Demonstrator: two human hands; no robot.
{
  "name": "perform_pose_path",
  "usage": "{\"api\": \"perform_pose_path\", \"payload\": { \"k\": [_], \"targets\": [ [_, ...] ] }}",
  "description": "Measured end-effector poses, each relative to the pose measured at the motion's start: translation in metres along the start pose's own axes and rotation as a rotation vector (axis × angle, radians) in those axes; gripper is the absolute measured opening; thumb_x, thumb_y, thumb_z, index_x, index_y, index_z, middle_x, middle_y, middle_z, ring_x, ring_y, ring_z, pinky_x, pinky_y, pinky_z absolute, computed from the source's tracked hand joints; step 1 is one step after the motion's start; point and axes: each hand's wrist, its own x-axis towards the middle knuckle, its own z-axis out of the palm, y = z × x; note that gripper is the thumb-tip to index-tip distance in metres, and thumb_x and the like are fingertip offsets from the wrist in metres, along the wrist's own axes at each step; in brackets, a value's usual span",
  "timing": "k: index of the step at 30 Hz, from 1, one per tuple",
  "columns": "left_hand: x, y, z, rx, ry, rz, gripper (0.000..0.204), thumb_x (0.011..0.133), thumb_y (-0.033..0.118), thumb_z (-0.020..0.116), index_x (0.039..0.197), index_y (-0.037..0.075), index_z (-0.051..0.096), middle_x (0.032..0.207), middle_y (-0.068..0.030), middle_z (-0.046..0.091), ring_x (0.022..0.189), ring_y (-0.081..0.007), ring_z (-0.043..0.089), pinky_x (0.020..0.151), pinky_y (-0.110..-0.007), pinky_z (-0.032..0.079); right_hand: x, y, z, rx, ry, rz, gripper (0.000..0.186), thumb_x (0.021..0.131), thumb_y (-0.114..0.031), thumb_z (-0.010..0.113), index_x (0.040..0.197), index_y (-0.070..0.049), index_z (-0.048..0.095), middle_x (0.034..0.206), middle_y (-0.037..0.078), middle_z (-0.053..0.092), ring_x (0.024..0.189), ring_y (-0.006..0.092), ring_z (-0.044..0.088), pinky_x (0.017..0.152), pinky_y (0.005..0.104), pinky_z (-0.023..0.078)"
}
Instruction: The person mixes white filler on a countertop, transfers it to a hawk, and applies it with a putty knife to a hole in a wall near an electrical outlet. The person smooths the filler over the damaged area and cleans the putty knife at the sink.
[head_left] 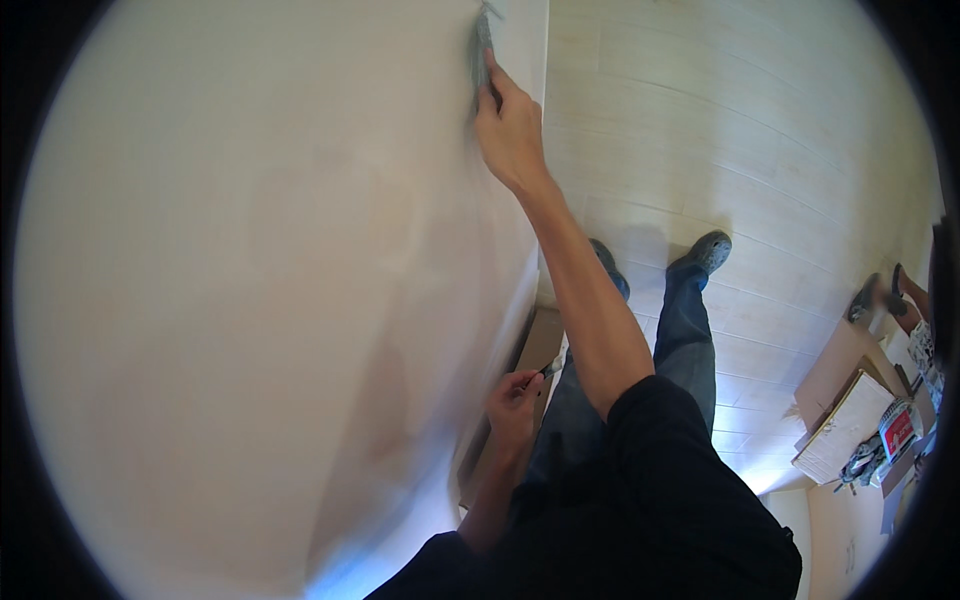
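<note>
My right hand (512, 130) is stretched far out along the pale wall (250, 220), its fingers wrapped round a grey putty knife (484, 45). The tool is smeared by motion and lies against the wall close to its right edge. Lower down and nearer my body, my left hand (513, 408) is closed in a pinch. Between its fingers sits a small scraper (549, 370) with a dark handle and whitish stuff at its tip. Part of that scraper is hidden by the fingers.
A brown cardboard box (540, 338) stands at the wall's foot beside my legs. Light plank-like tiles (760, 150) cover the floor. At the far right lie cardboard sheets (845, 430) and a red-and-white packet (897, 430), near another person's feet (868, 297).
</note>
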Motion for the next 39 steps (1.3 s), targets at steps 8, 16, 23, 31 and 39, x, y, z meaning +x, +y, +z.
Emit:
{"api": "perform_pose_path", "payload": {
  "k": [8,16,23,31,39],
  "targets": [
    [-0.002,-0.006,0.001,-0.021,-0.002,-0.009,0.012,0.089,0.002,0.071,0.1,-0.002,0.069,0.091,-0.0059,0.07,0.083,-0.0105,0.063,0.077,-0.025,0.049,-0.073,-0.008,0.006,0.118,-0.04,-0.197,0.055,0.093,0.0,0.045,0.147,0.003,0.035,0.144,0.037,0.036,0.135,0.0491,0.036,0.114,0.049,0.034],
    [0.0,-0.002,-0.013,-0.022,0.016,0.045,0.012,0.089,0.002,0.072,0.099,-0.002,0.069,0.092,-0.0054,0.07,0.086,-0.0118,0.064,0.082,-0.026,0.049,-0.043,0.015,-0.061,0.211,0.157,0.114,0.023,0.1,-0.01,0.051,0.115,0.004,0.06,0.077,0.009,0.057,0.069,0.0167,0.049,0.069,0.0326,0.045],
    [-0.002,-0.012,-0.014,-0.046,0.018,0.086,0.012,0.088,0.003,0.073,0.099,-0.001,0.07,0.092,-0.0064,0.07,0.084,-0.0117,0.064,0.077,-0.026,0.051,-0.001,0.029,-0.017,0.198,0.165,-0.168,0.033,0.094,-0.003,0.049,0.124,0.002,0.06,0.098,0.027,0.065,0.088,0.0399,0.065,0.08,0.0435,0.05],
    [-0.012,-0.004,-0.01,-0.034,-0.023,0.08,0.01,0.089,0.004,0.072,0.098,-0.001,0.07,0.09,-0.0055,0.069,0.083,-0.0111,0.063,0.075,-0.026,0.05,-0.101,-0.016,-0.03,0.273,0.152,-0.338,0.03,0.095,0.0,0.048,0.122,0.002,0.061,0.104,0.028,0.066,0.094,0.042,0.065,0.082,0.0434,0.051],
    [-0.007,0.005,-0.013,-0.025,-0.017,0.114,0.011,0.09,0.004,0.072,0.099,-0.002,0.068,0.092,-0.0062,0.069,0.083,-0.0117,0.063,0.075,-0.025,0.05,-0.032,0.066,-0.059,0.359,0.227,0.032,0.02,0.098,-0.01,0.055,0.112,0.002,0.062,0.085,0.01,0.062,0.078,0.0186,0.056,0.073,0.0325,0.045]
  ]
}}
